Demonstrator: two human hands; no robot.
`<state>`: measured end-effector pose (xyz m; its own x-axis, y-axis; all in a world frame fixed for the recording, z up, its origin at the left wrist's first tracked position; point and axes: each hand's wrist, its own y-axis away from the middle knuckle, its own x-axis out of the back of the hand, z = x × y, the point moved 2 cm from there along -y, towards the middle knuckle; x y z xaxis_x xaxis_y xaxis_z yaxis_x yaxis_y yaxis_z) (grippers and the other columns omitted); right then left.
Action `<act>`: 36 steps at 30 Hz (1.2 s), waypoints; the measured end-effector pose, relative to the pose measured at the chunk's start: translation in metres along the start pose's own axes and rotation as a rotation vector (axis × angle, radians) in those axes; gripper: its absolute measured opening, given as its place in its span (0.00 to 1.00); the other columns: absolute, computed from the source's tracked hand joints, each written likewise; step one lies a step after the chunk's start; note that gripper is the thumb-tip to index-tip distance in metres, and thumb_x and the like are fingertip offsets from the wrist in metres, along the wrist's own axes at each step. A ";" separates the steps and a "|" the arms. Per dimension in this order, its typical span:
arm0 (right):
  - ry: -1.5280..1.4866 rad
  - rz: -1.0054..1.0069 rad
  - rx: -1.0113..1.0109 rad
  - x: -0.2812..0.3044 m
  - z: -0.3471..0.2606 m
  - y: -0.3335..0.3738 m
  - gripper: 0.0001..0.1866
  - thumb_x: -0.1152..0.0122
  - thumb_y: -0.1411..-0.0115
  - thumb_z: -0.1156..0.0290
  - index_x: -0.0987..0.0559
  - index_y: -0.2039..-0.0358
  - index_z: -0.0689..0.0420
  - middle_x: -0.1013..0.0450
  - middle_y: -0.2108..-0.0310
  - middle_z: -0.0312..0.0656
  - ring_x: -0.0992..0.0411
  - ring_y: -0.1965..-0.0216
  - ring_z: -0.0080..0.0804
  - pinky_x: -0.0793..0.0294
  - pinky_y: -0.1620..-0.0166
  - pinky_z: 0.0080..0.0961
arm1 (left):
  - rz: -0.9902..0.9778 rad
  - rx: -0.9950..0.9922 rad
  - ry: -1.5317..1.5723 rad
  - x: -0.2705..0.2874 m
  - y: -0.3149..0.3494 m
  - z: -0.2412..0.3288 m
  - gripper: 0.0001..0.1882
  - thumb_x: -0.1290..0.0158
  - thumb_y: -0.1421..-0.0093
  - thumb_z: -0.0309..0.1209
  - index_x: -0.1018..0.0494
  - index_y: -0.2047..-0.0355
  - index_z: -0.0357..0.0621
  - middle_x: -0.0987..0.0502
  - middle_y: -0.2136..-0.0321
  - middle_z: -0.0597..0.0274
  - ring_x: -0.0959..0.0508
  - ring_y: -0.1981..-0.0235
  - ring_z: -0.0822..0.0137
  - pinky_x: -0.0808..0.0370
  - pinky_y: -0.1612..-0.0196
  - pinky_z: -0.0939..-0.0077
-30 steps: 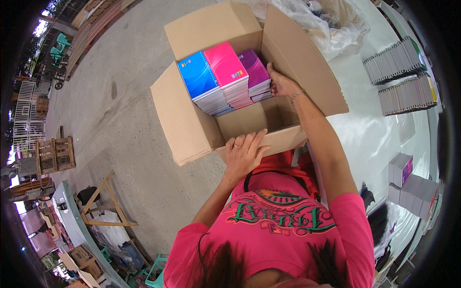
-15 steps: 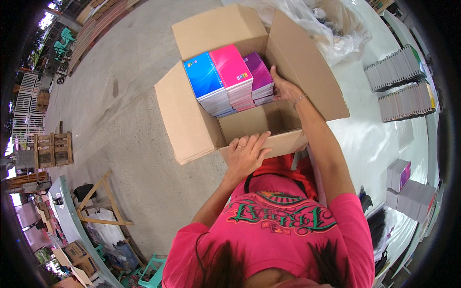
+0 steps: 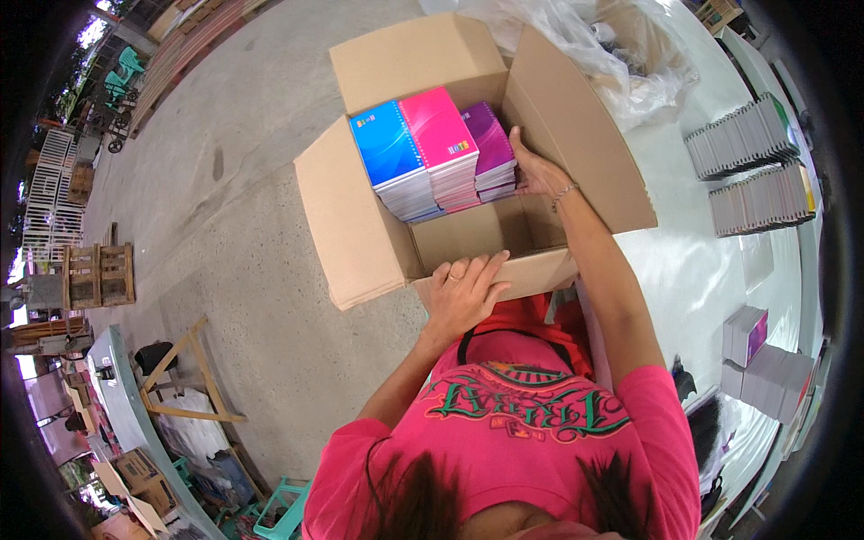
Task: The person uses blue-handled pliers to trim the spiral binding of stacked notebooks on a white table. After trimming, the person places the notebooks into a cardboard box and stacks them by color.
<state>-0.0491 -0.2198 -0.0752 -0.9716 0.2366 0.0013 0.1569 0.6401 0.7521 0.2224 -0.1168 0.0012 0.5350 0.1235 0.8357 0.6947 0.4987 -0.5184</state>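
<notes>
An open cardboard box (image 3: 355, 243) stands in front of me with its flaps spread outward. Stacks of notebooks fill its far part: blue-covered notebooks (image 3: 387, 144) at the left, a taller pink-topped stack (image 3: 438, 126) in the middle, purple-covered notebooks (image 3: 489, 139) at the right. My left hand (image 3: 463, 292) is closed over the near edge of the box, fingers bent across the cardboard. Inside the box's right side, my right hand (image 3: 538, 175) lies against the purple stack with a digit stretched out along it; its other fingers are partly hidden.
A white table (image 3: 666, 279) runs along my right, bearing rows of spiral-bound notebooks (image 3: 742, 139), further stacks (image 3: 765, 382) and crumpled clear plastic (image 3: 621, 72). Wooden pallets (image 3: 99, 274) and a wooden frame (image 3: 193, 414) stand on the concrete floor to the left. A green stool (image 3: 281, 508) is at lower left.
The far side of the box and its stacks sit very slightly lower and farther right in the picture. Both hands keep their places on the box and the purple stack.
</notes>
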 end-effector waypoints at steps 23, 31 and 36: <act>-0.286 -0.067 0.096 -0.004 0.004 -0.019 0.60 0.67 0.49 0.17 0.44 0.31 0.56 0.48 0.31 0.50 0.48 0.32 0.47 0.48 0.33 0.50 | 0.015 0.014 0.002 0.000 0.002 0.000 0.26 0.39 0.48 0.51 0.24 0.49 0.61 0.25 0.64 0.76 0.30 0.62 0.74 0.44 0.49 0.71; -0.375 -0.238 0.182 -0.017 -0.004 0.011 0.61 0.65 0.52 0.16 0.43 0.31 0.55 0.49 0.30 0.46 0.50 0.31 0.44 0.49 0.33 0.52 | -0.006 0.020 0.011 0.002 0.003 0.000 0.26 0.39 0.48 0.51 0.24 0.49 0.61 0.25 0.63 0.75 0.30 0.62 0.74 0.44 0.49 0.70; -0.353 -0.273 0.309 -0.027 -0.008 0.031 0.52 0.51 0.47 0.24 0.38 0.33 0.53 0.42 0.33 0.44 0.46 0.32 0.38 0.47 0.34 0.51 | -0.006 0.030 0.008 0.002 0.004 -0.001 0.26 0.39 0.47 0.51 0.24 0.49 0.60 0.25 0.63 0.75 0.30 0.61 0.74 0.44 0.49 0.70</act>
<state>-0.0193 -0.2128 -0.0466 -0.8741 0.2288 -0.4284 0.0037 0.8852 0.4652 0.2271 -0.1151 0.0007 0.5344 0.1135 0.8376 0.6833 0.5252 -0.5072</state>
